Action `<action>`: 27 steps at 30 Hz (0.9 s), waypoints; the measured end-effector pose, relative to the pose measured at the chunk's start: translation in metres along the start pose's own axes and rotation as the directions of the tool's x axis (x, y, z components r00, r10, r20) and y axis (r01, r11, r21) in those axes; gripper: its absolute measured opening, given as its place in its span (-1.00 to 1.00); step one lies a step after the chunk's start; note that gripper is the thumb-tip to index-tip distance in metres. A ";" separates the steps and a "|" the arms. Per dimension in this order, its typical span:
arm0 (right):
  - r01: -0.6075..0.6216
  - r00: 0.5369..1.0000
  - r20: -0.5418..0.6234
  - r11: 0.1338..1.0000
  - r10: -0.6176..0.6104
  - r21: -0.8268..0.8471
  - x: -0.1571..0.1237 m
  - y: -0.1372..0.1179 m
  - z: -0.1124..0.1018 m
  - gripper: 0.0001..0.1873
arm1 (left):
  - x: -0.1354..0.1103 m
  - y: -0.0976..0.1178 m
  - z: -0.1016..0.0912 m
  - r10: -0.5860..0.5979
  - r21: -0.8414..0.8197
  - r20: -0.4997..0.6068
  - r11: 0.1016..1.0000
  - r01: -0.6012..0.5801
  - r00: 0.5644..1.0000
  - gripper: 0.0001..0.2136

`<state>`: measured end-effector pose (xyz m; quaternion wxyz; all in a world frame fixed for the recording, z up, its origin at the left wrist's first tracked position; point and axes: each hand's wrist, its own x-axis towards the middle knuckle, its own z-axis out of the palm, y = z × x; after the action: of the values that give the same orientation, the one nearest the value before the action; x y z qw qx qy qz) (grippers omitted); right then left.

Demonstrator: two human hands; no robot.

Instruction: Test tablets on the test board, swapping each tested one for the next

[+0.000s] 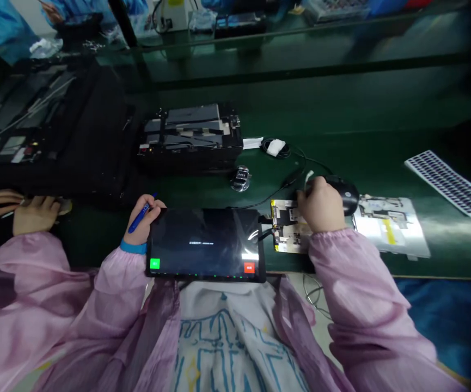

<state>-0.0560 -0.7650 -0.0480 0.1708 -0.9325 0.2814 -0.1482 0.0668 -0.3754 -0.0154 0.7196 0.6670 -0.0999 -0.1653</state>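
Observation:
My left hand (142, 216) is curled round a blue pen (139, 219), beside the upper left corner of a black tablet screen (205, 245). The lit screen shows a green box at its lower left and a red one at its lower right. Short black cables link its right edge to a circuit board (286, 242) with yellow tape. Over that board my right hand (323, 207) is closed, and a small white tip (309, 175) sticks up by its fingers. What those fingers grip is hidden. A black mouse (343, 195) lies just behind this hand.
A metal tally counter (241, 178) stands behind the tablet, near a black stack of parts (190, 155) and a coiled cable (276, 148). Right lie a silver panel (402, 234) and a sticker sheet (451, 185). A co-worker's hands (35, 215) work at left, before a larger stack (92, 130).

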 end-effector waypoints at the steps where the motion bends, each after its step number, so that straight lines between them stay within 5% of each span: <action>1: 0.004 1.000 -0.011 0.995 -0.003 0.100 0.001 -0.002 -0.003 -0.80 | 0.001 -0.001 -0.001 0.005 -0.001 0.006 1.000 -0.005 1.000 -0.64; 3: 0.044 0.999 -0.024 0.918 -0.037 0.394 -0.006 -0.009 -0.015 -0.80 | 0.002 -0.001 -0.002 0.012 -0.012 0.013 1.000 -0.011 1.000 -0.63; 6: 0.041 0.983 0.094 0.684 -0.159 0.729 -0.032 -0.020 -0.042 -0.83 | 0.004 -0.001 -0.001 0.015 -0.032 0.016 0.999 -0.015 1.000 -0.62; 10: 0.087 0.858 0.284 0.665 -0.429 0.742 -0.070 -0.029 -0.062 -0.69 | 0.007 0.003 0.004 -0.004 -0.042 -0.017 0.999 0.003 1.000 -0.58; 13: 0.051 0.781 0.385 0.664 -0.492 0.746 -0.084 -0.025 -0.058 -0.60 | 0.009 0.005 0.007 -0.004 -0.032 -0.041 0.999 0.003 0.999 -0.58; 19: -0.038 0.786 0.409 0.624 -0.464 0.781 -0.090 -0.009 -0.047 -0.58 | 0.011 0.004 0.011 0.040 -0.065 -0.003 0.997 -0.040 0.999 -0.62; 27: 0.228 0.812 0.177 0.581 -0.556 0.781 -0.087 -0.018 -0.063 -0.54 | 0.011 0.005 0.013 0.015 -0.042 -0.040 0.999 -0.017 0.999 -0.60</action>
<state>-0.1407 -0.7159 0.0002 0.5429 -0.8330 -0.0623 -0.0862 0.0729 -0.3913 -0.0100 0.7368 0.6539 -0.0875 -0.1483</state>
